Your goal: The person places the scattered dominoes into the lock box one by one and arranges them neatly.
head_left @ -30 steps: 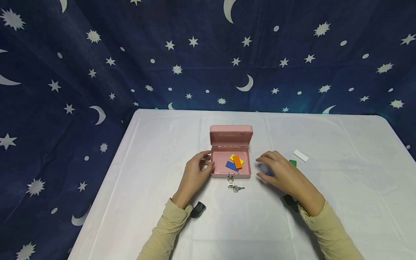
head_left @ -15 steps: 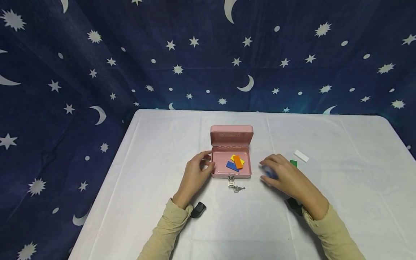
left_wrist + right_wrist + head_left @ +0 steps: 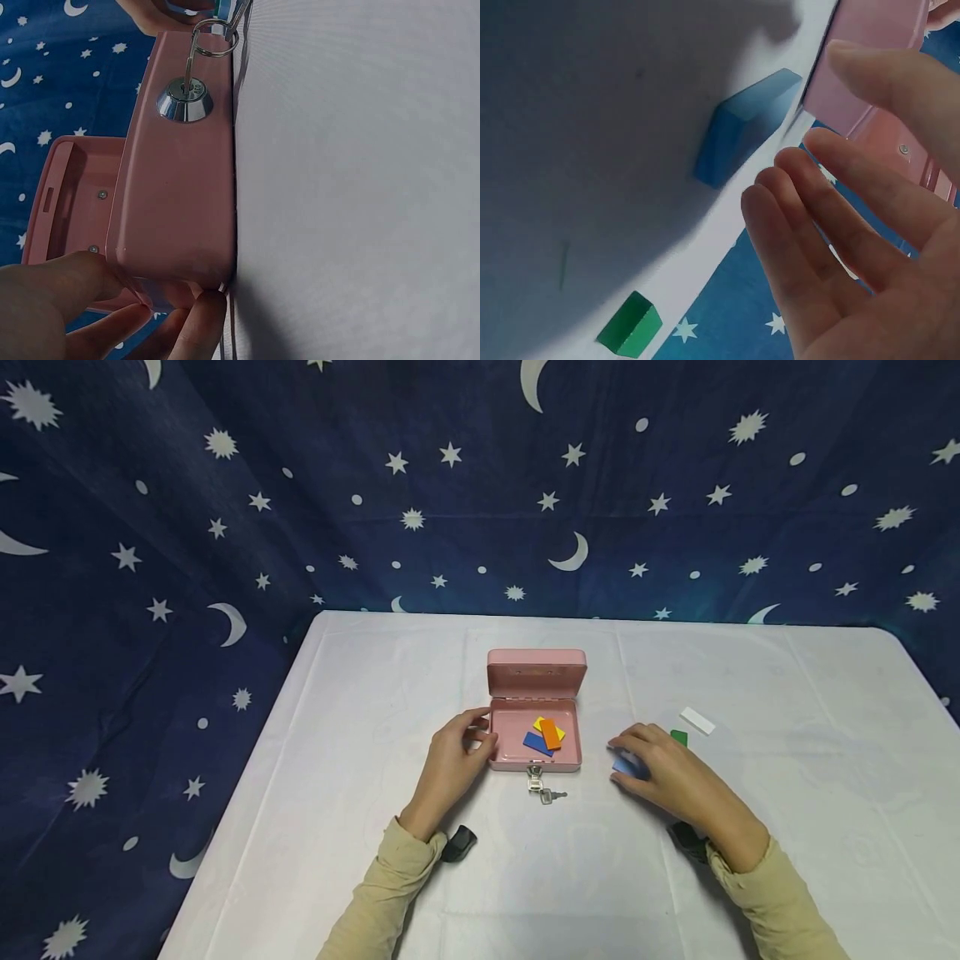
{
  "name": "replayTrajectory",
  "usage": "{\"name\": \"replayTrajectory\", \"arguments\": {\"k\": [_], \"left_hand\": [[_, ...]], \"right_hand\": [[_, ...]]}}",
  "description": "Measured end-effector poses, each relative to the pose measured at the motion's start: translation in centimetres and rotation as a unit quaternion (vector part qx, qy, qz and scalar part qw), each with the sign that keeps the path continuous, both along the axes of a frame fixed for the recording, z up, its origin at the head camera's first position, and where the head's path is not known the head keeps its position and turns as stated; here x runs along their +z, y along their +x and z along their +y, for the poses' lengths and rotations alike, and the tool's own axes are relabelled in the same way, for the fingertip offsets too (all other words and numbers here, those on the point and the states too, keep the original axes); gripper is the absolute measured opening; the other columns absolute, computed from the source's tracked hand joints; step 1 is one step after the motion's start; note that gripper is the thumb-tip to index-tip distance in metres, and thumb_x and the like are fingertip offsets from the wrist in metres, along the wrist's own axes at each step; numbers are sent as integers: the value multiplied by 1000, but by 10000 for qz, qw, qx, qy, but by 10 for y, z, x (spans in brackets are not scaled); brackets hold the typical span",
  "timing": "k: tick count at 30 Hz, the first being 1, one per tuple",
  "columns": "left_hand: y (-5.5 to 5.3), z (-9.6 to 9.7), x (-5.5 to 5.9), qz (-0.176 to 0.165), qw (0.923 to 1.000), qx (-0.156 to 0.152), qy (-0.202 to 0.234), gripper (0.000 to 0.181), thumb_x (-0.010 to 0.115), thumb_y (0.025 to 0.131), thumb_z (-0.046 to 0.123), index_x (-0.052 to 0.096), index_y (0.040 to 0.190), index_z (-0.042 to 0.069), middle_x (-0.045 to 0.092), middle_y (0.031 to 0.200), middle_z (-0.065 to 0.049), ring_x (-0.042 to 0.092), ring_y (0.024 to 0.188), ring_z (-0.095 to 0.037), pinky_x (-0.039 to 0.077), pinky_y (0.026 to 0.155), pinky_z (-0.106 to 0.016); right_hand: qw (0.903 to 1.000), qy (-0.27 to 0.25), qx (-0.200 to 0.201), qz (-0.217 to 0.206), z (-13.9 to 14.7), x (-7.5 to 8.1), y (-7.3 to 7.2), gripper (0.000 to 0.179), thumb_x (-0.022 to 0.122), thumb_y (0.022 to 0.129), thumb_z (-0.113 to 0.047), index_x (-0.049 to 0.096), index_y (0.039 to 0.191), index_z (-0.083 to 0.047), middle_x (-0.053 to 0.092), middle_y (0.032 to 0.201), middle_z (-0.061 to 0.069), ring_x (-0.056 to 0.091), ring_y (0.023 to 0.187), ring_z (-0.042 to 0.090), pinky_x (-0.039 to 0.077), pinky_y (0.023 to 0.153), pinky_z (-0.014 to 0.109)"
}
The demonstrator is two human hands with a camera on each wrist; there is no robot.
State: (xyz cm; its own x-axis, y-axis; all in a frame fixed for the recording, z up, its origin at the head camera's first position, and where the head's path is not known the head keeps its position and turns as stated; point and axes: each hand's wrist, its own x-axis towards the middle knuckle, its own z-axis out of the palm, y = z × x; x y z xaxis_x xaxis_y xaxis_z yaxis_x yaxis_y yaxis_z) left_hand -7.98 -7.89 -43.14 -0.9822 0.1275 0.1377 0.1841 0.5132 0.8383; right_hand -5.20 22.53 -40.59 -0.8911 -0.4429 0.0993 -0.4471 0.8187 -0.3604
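My left hand (image 3: 452, 752) touches the left side of a pink cash box (image 3: 498, 763) with its thumb and fingertips. The box's lid (image 3: 536, 673) stands raised. Inside lie a blue block (image 3: 537, 743), a yellow block (image 3: 559, 735) and an orange block (image 3: 550, 733). A key sits in the front lock (image 3: 185, 101), with a second key (image 3: 553, 797) on its ring. Right of the box, my right hand (image 3: 667, 772) hovers with spread fingers around a light blue block (image 3: 742, 127). In the right wrist view, a gap separates those fingers from the block.
A white block (image 3: 697, 721) and a green block (image 3: 679, 737) lie on the white tablecloth (image 3: 810, 760) beyond my right hand. A dark blue star-patterned cloth (image 3: 480, 485) hangs behind the table. A black strap piece shows at each wrist.
My right hand has drifted right and slightly toward me, away from the box. The bluish blur between its fingers now shows as a light blue block. My left hand keeps its place.
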Motion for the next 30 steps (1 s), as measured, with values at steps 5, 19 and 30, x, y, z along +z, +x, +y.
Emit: {"name": "replayTrajectory", "arguments": {"k": [5,19,30], "left_hand": [[0,0,-2,42,10000,1,4,40,71,90,9,63,129,4,70,110,-9,70,90,-16,54,73,-26],[3,1,-6,64,10000,-12,-8,41,71,90,10,62,130,5,70,111,-8,70,90,-15,54,74,-25],[4,1,-9,103,9999,19,-62,40,71,91,10,62,129,5,70,111,-8,69,90,-14,53,74,-25]], "right_hand": [[10000,-14,30,16,2,-4,2,37,83,78,-13,70,110,0,66,108,15,61,97,27,55,83,45],[9999,-51,-38,-86,3,-12,4,27,81,80,-9,72,104,-1,65,99,10,61,88,21,56,79,43],[9999,-111,43,48,4,-17,5,19,80,80,-5,73,98,-2,65,94,5,62,86,20,57,77,41]]}}
